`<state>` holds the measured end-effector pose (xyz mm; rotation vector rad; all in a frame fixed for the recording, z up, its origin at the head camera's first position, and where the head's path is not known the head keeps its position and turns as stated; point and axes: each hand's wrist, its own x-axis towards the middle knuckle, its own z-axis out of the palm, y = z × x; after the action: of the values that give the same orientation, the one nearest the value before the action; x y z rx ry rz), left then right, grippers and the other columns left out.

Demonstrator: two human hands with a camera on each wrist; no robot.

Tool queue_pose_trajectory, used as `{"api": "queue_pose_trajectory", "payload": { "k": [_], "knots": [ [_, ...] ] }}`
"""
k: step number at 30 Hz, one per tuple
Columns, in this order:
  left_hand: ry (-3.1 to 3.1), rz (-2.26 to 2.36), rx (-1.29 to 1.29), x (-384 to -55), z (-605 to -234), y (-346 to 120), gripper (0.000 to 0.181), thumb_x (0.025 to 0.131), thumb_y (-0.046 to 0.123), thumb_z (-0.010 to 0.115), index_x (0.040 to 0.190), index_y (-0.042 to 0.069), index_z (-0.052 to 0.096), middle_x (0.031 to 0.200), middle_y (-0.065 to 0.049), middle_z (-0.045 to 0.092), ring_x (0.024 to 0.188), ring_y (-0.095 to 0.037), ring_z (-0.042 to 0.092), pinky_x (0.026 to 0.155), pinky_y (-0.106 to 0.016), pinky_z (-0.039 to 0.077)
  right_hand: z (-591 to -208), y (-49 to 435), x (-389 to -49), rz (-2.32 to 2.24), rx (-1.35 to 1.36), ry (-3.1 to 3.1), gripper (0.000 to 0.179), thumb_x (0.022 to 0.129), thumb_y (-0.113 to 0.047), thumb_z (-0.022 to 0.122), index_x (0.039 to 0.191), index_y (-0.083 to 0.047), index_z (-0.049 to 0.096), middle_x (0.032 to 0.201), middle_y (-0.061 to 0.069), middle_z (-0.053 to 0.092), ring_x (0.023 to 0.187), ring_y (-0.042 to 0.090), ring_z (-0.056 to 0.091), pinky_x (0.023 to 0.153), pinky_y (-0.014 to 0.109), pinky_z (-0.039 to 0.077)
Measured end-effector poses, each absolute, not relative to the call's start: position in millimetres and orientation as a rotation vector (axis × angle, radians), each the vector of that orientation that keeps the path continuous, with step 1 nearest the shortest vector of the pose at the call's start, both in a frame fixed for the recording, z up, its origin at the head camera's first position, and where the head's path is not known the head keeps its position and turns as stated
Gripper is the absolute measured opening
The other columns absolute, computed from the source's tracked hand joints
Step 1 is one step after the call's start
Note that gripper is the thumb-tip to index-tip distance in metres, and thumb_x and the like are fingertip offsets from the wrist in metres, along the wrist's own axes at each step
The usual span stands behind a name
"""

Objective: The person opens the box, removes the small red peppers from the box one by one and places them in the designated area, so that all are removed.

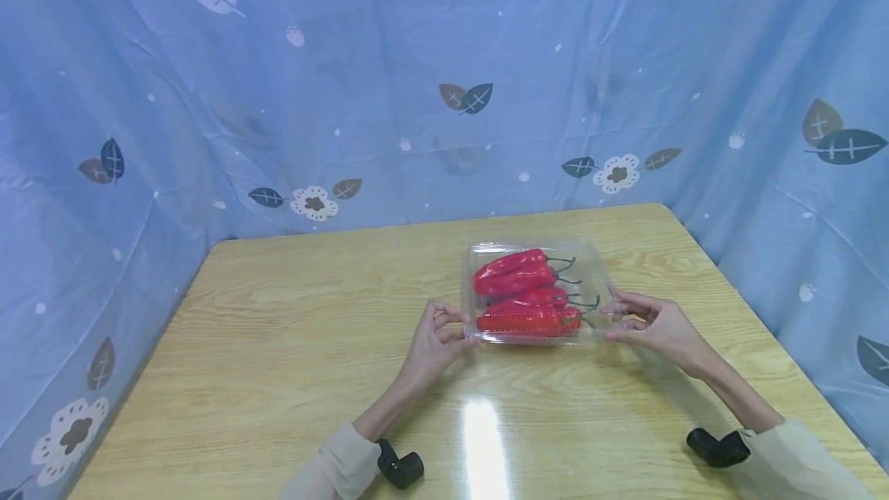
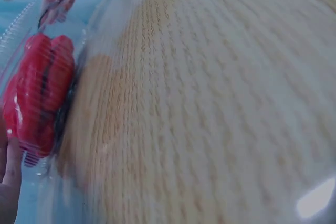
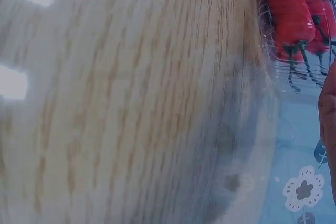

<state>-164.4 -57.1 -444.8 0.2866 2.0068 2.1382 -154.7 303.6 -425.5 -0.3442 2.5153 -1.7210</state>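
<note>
Fingers curled, a person's left hand (image 1: 436, 342) and right hand (image 1: 656, 324) grip opposite ends of a clear, rectangular plastic container (image 1: 594, 272) of long red peppers (image 1: 531, 299), right of centre toward the pale wooden table's (image 1: 292, 330) far edge.

Between the left fingers (image 1: 451, 334) and the right fingers (image 1: 639, 301) is the container (image 1: 590, 268), peppers (image 1: 521, 321) lying inside it with stems (image 1: 571, 282) towards the right fingers, while the desk (image 1: 312, 330) spreads beneath and the curtain (image 1: 389, 60) hangs beyond and to either side.
</note>
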Motion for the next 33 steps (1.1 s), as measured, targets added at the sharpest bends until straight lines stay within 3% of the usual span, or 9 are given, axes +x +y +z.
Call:
{"api": "queue_pose_trajectory", "payload": {
  "k": [7,9,13,15,18,22,26,33],
  "knots": [
    [2.127,2.032,0.496,-164,-442,-43,0.035,0.087,-0.004,0.065,0.117,-0.002,0.047,0.098,-0.017,0.069,0.093,-0.025,0.067,0.084,-0.032,0.054,-427,299,-161,-1.736,-0.375,2.526,0.07,0.082,-0.006,0.074,0.141,0.009,0.039,0.107,0.011,0.07,0.094,0.01,0.067,0.066,0.021,0.053],
    [2.143,1.984,0.516,-164,-440,-38,0.03,0.088,-0.001,0.065,0.115,-0.001,0.051,0.101,-0.014,0.069,0.095,-0.026,0.067,0.084,-0.03,0.054,-427,294,-163,-1.757,-0.378,2.498,0.069,0.083,-0.007,0.074,0.141,0.009,0.038,0.109,0.016,0.069,0.096,0.012,0.067,0.068,0.021,0.054],
    [2.176,1.919,0.415,-164,-432,-47,0.026,0.09,0.007,0.066,0.114,0.001,0.061,0.115,-0.012,0.066,0.092,-0.032,0.068,0.077,-0.037,0.057,-424,289,-163,-1.77,-0.363,2.454,0.069,0.085,-0.007,0.072,0.141,0.01,0.037,0.109,0.015,0.068,0.097,0.016,0.067,0.073,0.023,0.055],
    [2.223,1.875,0.379,-160,-418,-57,0.025,0.09,0.006,0.065,0.114,-0.001,0.064,0.117,-0.016,0.064,0.088,-0.039,0.068,0.073,-0.047,0.057,-422,289,-161,-1.768,-0.367,2.446,0.069,0.085,-0.006,0.072,0.141,0.01,0.037,0.109,0.012,0.069,0.095,0.015,0.068,0.071,0.023,0.055],
    [2.402,1.82,0.427,-164,-415,-69,0.023,0.088,0.006,0.068,0.109,-0.002,0.066,0.112,-0.018,0.066,0.082,-0.035,0.069,0.065,-0.038,0.058,-420,293,-160,-1.758,-0.396,2.447,0.069,0.085,-0.004,0.072,0.142,0.01,0.036,0.109,0.009,0.068,0.094,0.015,0.067,0.07,0.024,0.056],
    [2.733,1.703,0.699,-179,-425,-78,0.026,0.08,0.006,0.076,0.104,0.002,0.065,0.103,-0.013,0.067,0.082,-0.025,0.068,0.066,-0.025,0.055,-420,300,-161,-1.76,-0.462,2.429,0.067,0.085,-0.001,0.07,0.14,0.014,0.034,0.11,0.006,0.068,0.096,0.016,0.067,0.072,0.026,0.056],
    [2.908,1.477,1.159,-190,-422,-80,0.022,0.079,0.007,0.076,0.098,0.007,0.066,0.099,-0.002,0.066,0.094,-0.018,0.063,0.085,-0.027,0.052,-422,305,-162,-1.789,-0.608,2.387,0.069,0.084,0.006,0.068,0.141,0.016,0.03,0.114,0.002,0.068,0.099,0.014,0.065,0.075,0.023,0.055],
    [2.904,1.385,1.591,-207,-411,-80,0.02,0.076,0.002,0.077,0.093,0.007,0.069,0.093,0.002,0.067,0.09,-0.01,0.063,0.087,-0.023,0.05,-431,310,-159,-1.919,-0.707,2.281,0.09,0.079,0.015,0.067,0.151,0.0,0.015,0.12,-0.006,0.065,0.101,0.012,0.064,0.079,0.024,0.054]
  ]
}}
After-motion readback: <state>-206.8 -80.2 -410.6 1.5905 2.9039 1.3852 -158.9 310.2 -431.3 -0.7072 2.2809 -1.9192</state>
